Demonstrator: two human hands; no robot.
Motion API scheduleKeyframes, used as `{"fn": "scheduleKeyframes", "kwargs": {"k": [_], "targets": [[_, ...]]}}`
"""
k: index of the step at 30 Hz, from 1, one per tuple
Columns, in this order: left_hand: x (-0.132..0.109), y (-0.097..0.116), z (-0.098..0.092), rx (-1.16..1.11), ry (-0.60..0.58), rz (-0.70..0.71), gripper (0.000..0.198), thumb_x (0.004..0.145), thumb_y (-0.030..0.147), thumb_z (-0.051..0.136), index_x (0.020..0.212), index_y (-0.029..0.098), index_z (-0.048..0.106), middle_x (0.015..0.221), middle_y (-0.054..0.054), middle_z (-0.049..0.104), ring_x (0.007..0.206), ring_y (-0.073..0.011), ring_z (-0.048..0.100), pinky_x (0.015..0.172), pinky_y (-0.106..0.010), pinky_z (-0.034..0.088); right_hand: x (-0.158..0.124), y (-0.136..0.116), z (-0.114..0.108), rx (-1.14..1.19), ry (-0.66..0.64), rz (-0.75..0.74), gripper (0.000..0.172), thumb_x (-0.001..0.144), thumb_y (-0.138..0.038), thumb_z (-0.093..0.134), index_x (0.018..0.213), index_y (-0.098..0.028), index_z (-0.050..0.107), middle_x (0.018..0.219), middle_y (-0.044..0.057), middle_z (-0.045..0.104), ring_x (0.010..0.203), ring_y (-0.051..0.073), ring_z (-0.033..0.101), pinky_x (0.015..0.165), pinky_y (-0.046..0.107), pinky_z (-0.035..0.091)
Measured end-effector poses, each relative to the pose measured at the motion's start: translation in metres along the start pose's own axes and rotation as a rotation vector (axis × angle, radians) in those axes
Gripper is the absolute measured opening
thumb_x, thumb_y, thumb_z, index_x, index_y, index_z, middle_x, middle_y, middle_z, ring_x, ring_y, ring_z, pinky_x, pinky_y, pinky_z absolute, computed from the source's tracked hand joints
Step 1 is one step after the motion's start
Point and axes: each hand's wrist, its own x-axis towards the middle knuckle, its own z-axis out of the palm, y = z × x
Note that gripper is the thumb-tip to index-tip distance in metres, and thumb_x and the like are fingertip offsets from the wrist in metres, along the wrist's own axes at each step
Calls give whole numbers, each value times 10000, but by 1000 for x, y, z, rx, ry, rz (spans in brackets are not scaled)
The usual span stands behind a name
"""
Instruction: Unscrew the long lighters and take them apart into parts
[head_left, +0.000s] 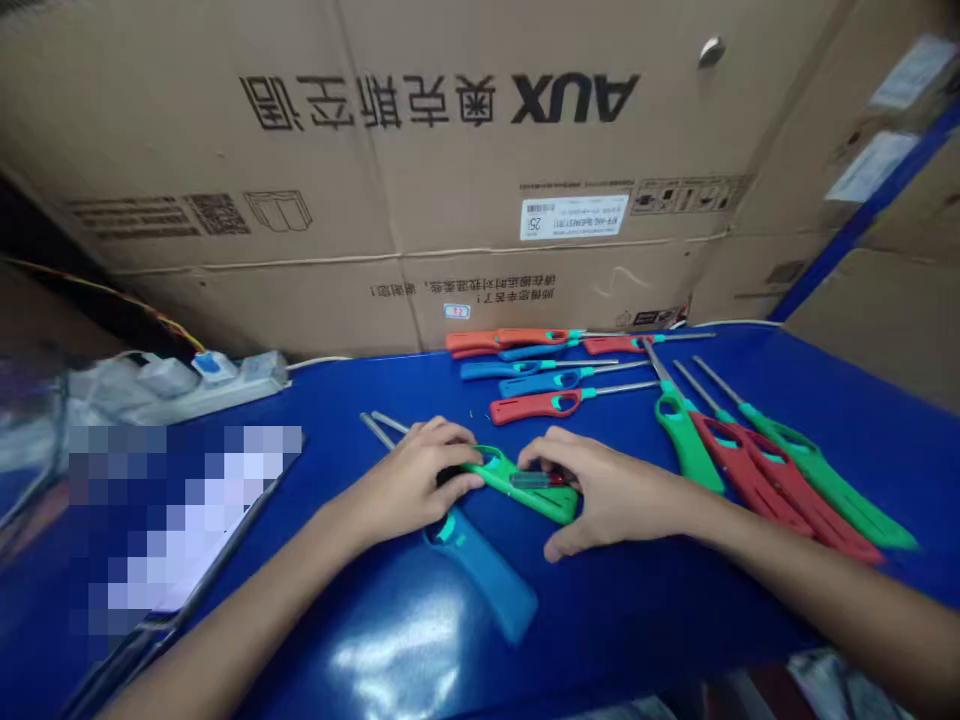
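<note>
My left hand (427, 475) is closed on a green lighter (544, 500), a long-necked type, gripping it near its trigger loop. The green handle points right, toward my right hand (600, 485). That hand has its fingers curled over a small clear tube with a red end (534, 480), which lies along the top of the green handle; its thumb stands apart, below the handle. Beneath my left hand, a blue lighter (487, 575) rests on the blue table, with its handle toward me. Two metal necks emerge beyond my left hand.
Red and blue lighters (534, 405) lie at the back. More lighters, a green one (686, 440) among them, lie at right. A power strip (225, 390) and a blurred-out flat screen (202, 540) occupy the left. Behind stands a cardboard wall (450, 220).
</note>
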Motion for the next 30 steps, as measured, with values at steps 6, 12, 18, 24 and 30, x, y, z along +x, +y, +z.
{"fn": "scheduleKeyframes", "kwargs": {"k": [6,12,18,24,30], "targets": [[-3,0,-3,-39,38,2,139,876,215,664,986,179,741,1077,-91,635,1005,-243,601,903,-404,473,6,7,-14,456,-33,-6,523,561,-320,879,991,-181,615,820,-38,511,614,79,410,545,217,343],[-3,-4,-4,-71,71,9,135,820,154,717,941,180,772,1055,-84,630,954,-214,627,869,-351,506,10,10,-15,747,89,-47,351,826,-509,650,865,-162,615,669,-43,475,477,64,382,450,226,317],[-3,-6,-3,-64,45,-7,132,841,179,695,949,203,768,1081,-81,630,977,-224,629,879,-365,504,9,11,-13,762,233,-138,325,870,-475,632,847,-152,664,677,-20,517,565,74,469,523,218,374],[-5,-1,-11,-60,44,-33,285,881,320,643,1137,192,651,1127,-81,619,1078,-242,565,942,-401,461,7,6,-14,727,307,-130,333,853,-476,649,831,-145,622,637,-36,505,466,63,459,414,199,358],[-9,24,-21,-47,-93,-12,512,570,536,857,857,188,614,900,-20,606,918,-243,566,949,-441,410,6,3,-14,709,385,-128,328,852,-471,649,776,-155,598,613,-34,517,483,64,490,418,177,393]]}}
